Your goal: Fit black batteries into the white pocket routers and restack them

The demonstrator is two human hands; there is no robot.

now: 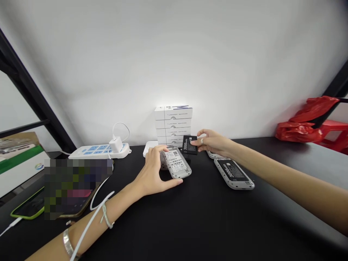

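Observation:
My left hand [153, 174] grips a white device [178, 164] by its two ends, thumb at the near end and fingers at the far end. The device's open back shows a label with a code. Between the fingertips of my right hand [210, 140] is a black battery [189, 145], tilted just above and beyond the device. To the right lies another open white device [234, 174] with a black battery seated in it. Part of a further device [213, 155] shows behind it, under my right wrist.
White boxes [174, 125] are stacked against the wall. At the left are a power strip [100, 150] with a charger [116, 144], white cables, a green-edged phone [28, 206] and a blurred-out screen [78, 188]. Red plastic bags [299, 130] hang at the right.

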